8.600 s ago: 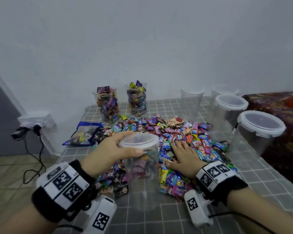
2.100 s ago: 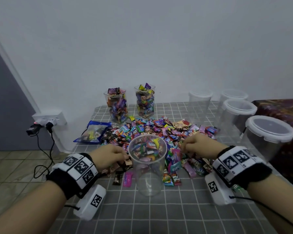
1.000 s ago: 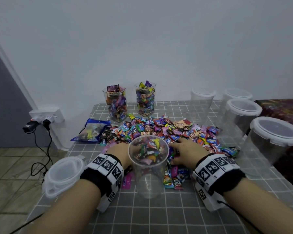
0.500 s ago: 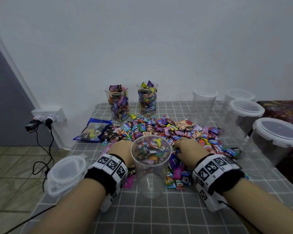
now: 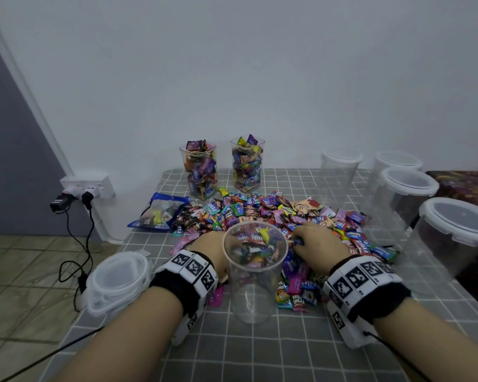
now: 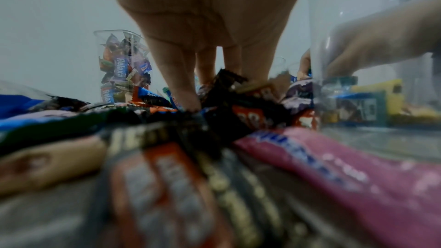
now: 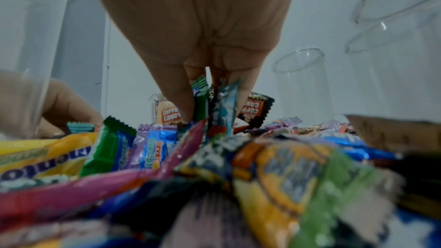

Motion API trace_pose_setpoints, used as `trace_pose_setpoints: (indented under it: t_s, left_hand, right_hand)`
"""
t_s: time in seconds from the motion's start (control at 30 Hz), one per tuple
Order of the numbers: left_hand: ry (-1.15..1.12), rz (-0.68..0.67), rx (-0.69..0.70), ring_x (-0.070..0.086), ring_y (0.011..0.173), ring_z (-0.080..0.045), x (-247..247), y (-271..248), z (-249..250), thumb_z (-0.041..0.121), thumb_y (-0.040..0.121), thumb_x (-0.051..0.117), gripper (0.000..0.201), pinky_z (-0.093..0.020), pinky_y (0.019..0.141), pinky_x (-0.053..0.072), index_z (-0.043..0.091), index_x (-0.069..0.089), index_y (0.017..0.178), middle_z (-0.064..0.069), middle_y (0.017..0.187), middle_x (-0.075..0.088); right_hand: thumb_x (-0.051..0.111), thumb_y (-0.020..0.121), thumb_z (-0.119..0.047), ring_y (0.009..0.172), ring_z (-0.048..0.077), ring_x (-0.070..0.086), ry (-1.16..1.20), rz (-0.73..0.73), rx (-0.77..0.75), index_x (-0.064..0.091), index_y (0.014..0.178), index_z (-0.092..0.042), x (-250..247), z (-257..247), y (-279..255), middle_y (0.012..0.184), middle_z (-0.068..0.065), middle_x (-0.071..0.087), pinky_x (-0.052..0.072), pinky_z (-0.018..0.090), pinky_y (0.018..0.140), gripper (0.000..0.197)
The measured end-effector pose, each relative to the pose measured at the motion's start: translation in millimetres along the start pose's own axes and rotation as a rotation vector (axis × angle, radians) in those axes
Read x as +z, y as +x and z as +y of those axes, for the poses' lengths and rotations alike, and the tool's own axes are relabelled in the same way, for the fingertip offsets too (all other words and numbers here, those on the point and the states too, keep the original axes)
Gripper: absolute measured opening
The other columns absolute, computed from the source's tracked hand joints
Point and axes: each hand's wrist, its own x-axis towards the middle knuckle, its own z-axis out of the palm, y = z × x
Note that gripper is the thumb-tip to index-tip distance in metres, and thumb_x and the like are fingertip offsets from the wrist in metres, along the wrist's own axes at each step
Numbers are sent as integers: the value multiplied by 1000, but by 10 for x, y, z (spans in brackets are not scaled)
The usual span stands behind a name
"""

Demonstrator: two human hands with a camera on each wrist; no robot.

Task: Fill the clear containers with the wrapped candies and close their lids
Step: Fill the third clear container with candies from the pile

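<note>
Open container [image 5: 254, 271] stands at table [image 5: 260, 351] centre; candies [image 5: 273, 213] heaped at its 12 o'clock. Left hand [image 5: 210, 245] at its 9, fingers straight down in wrappers. Right hand [image 5: 316, 244] at 3, fingers pinching candies.

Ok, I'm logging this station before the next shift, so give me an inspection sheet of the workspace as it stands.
Surface: table under grey grid cloth.
Job's things: open container part filled; candy pile behind it; two heaped jars unlidded; four lidded containers at right.
Clutter: blue bag; loose lids at left edge.
Hands: left hand fingers down in candies; right hand gathering wrappers.
Cables: plugs and cord at wall socket.
Surroundings: white wall, tiled floor.
</note>
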Motion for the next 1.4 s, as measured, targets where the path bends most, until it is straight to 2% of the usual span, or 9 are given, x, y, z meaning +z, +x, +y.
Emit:
trace_pose_setpoints:
  t_s: [0.3, 0.53, 0.6, 0.7, 0.83, 1.0, 1.07, 1.2, 1.4]
  left_hand:
    - [-68, 93, -123, 63, 89, -22, -51, 2, 8, 23, 91, 50, 24, -32, 77, 52, 14, 67, 105, -4, 101, 68]
    - [-52, 166, -105, 60, 100, -23, -105, -59, 58, 26, 95, 47, 28, -30, 79, 45, 13, 63, 115, -6, 111, 64]
    - [-45, 186, -108, 59, 100, -23, -119, -79, 72, 26, 95, 47, 28, -29, 78, 44, 13, 63, 114, -6, 110, 64]
    - [-66, 202, -119, 59, 99, -23, -144, -107, 89, 28, 95, 48, 27, -28, 76, 42, 16, 63, 113, -6, 109, 63]
    - [-45, 201, -141, 59, 101, -23, -172, -121, 105, 31, 95, 47, 27, -27, 75, 40, 16, 63, 111, -6, 110, 64]
    - [-88, 169, -178, 59, 95, -27, -238, -186, 157, 23, 98, 43, 27, -29, 74, 42, 4, 61, 96, -12, 104, 63]
    - [-112, 171, -169, 58, 96, -27, -254, -201, 162, 20, 98, 40, 24, -32, 80, 44, 5, 60, 96, -12, 106, 62]
    - [-39, 158, -164, 58, 98, -24, -261, -172, 181, 25, 96, 43, 21, -28, 72, 38, 12, 59, 100, -7, 107, 61]
    - [-41, 160, -169, 58, 97, -24, -252, -177, 172, 24, 95, 44, 19, -28, 72, 39, 13, 59, 99, -6, 105, 61]
  right_hand:
    - [58, 90, -15, 80, 16, 44, 338, 253, -27, 60, 88, -9, -265, -78, -157, 84, -1, 48, 26, 27, 65, 6]
    - [63, 88, -17, 83, 20, 54, 657, 312, -156, 64, 85, -16, -640, -390, -361, 90, 5, 58, 43, 33, 73, 3]
    - [63, 88, -17, 79, 14, 53, 699, 310, -202, 63, 82, -22, -691, -484, -423, 88, 2, 57, 42, 27, 69, 8]
    - [65, 86, -15, 71, 2, 47, 661, 276, -271, 62, 84, -24, -694, -597, -481, 82, -5, 54, 35, 12, 61, 9]
    - [63, 88, -17, 74, -2, 44, 447, 266, -355, 66, 96, -17, -617, -670, -524, 85, -9, 50, 32, 9, 66, 9]
    - [57, 92, -20, 91, 11, 49, 214, 262, -437, 66, 110, -17, -608, -724, -563, 106, -2, 55, 33, 20, 75, 21]
    - [54, 93, -20, 94, 16, 53, 131, 244, -473, 66, 111, -17, -602, -754, -589, 107, 0, 55, 39, 25, 77, 23]
    - [52, 93, -23, 96, 22, 54, 72, 189, -484, 65, 113, -19, -602, -797, -627, 108, 2, 55, 47, 39, 79, 24]
    - [52, 89, -30, 92, 15, 56, 209, 241, -528, 68, 106, -20, -590, -766, -648, 108, -1, 60, 47, 31, 76, 26]
